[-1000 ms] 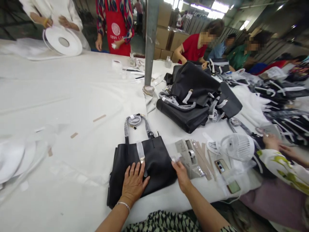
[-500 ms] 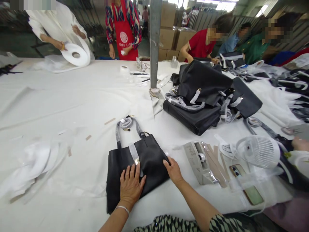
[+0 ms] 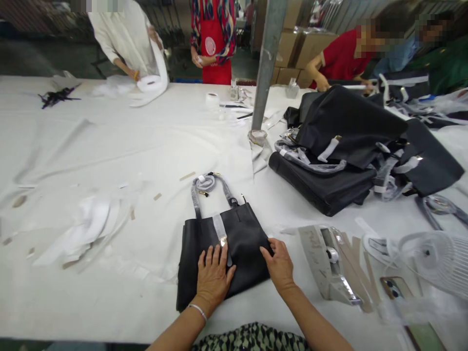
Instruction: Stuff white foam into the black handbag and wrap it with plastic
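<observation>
A black handbag (image 3: 241, 234) lies flat on the white table (image 3: 109, 146) in front of me, its wrapped handles (image 3: 206, 187) pointing away. A pale protective strip (image 3: 220, 229) covers its clasp. My left hand (image 3: 213, 278) rests flat on the bag's lower middle, fingers spread, fingertips at the strip. At the bag's right edge my right hand (image 3: 280, 263) has its fingers curled on the leather.
A tape dispenser (image 3: 329, 265) sits right of the bag, with a small white fan (image 3: 435, 258) and a phone (image 3: 397, 290) beyond. A pile of black bags (image 3: 347, 146) lies at the right, a metal post (image 3: 266, 63) behind. Crumpled white wrapping (image 3: 80, 229) lies left. Other people work along the far side.
My right hand has moved from the tape dispenser side onto the bag's right edge. My view has swung left. The left hand has stayed on the bag.
</observation>
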Demonstrator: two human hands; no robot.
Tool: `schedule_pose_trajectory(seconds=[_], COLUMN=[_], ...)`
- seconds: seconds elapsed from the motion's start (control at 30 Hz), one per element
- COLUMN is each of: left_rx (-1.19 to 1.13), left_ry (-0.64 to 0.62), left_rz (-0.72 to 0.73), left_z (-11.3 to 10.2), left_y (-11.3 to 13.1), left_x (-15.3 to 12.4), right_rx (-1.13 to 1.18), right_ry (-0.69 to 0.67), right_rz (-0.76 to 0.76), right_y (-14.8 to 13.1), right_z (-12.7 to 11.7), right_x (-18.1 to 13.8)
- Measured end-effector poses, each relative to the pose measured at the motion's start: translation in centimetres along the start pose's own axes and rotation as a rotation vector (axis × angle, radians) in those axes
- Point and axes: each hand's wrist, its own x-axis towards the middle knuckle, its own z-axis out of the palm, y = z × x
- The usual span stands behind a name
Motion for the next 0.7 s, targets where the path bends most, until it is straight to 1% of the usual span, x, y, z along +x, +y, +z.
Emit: schedule_pose_trajectory(seconds=[0.1, 0.2, 0.27, 0.33, 0.4, 0.43, 0.47, 0.5, 0.57, 0.6, 0.63, 0.7], left_rx=[-0.046, -0.094, -0.11, -0.118, -0.123, -0.126, -0.129, -0.133, -0.142, -0.146, -0.15, -0.162], left_ry=[-0.067, -0.146, -0.201, -0.248, -0.27, -0.265, -0.253, -0.235, -0.203, -0.193, -0.188, -0.188], left_rz=[-0.022, -0.012, 0.036, 0.115, 0.186, 0.204, 0.209, 0.205, 0.185, 0.175, 0.17, 0.161], left_z=[-1.0, -1.8, -2.3, -2.8, -3.0, -3.0, -2.9, -2.7, -2.3, -2.0, -1.9, -1.7], left_y=[0.1, -0.5, -1.3, -2.3, -3.2, -3.5, -3.7, -3.8, -3.8, -3.8, -3.8, -3.7], left_x=[0.0, 0.5, 0.9, 1.3, 1.5, 1.5, 1.5, 1.4, 1.2, 1.1, 1.0, 0.9], right_rx=[-0.024, -0.053, -0.05, -0.084, -0.184, -0.25, -0.319, -0.38, -0.452, -0.467, -0.475, -0.494], right_ry=[-0.024, -0.12, -0.198, -0.252, -0.257, -0.221, -0.161, -0.085, 0.058, 0.092, 0.094, 0.003], right_rz=[0.04, 0.097, 0.075, 0.055, 0.079, 0.077, 0.041, -0.039, -0.304, -0.445, -0.562, -0.725], right_y=[0.1, 0.6, 0.8, 0.8, 0.6, 0.3, 0.0, -0.5, -1.9, -2.7, -3.4, -4.7], right_z=[0.5, 0.4, 0.3, 0.3, 0.4, 0.5, 0.6, 0.7, 1.0, 1.3, 1.8, 3.0], right_x=[0.6, 1.7, 2.6, 3.1, 3.2, 3.2, 3.0, 2.9, 2.7, 2.6, 2.6, 2.7])
